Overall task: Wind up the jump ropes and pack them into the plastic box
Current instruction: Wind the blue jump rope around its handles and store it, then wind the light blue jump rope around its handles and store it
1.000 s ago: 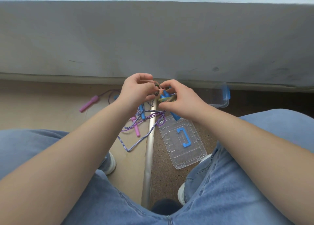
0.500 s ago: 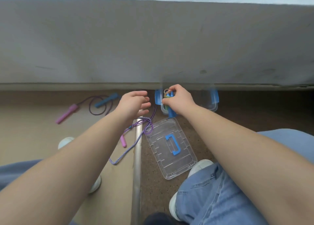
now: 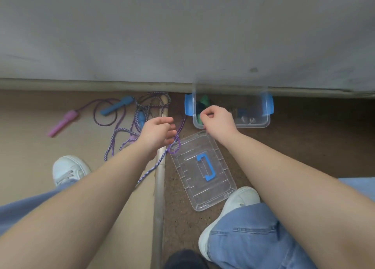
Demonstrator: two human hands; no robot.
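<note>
The clear plastic box with blue latches stands on the floor against the wall. Inside it lie a green wound rope and a darker bundle with blue parts. My right hand hovers over the box's near left corner, fingers curled with thumb against forefinger, and nothing shows in it. My left hand hangs loosely curled over a tangled purple-and-white striped rope, whose blue handle lies beside the hand. A plain purple rope with a pink handle and a blue handle lies further left.
The box's clear lid with its blue handle lies flat just in front of the box. A metal floor strip runs between my feet. White shoes flank it. A grey wall closes off the far side.
My right hand carried the wound bundle from in front of me down into the box and no longer holds it. My left hand let go and dropped toward the striped rope.
</note>
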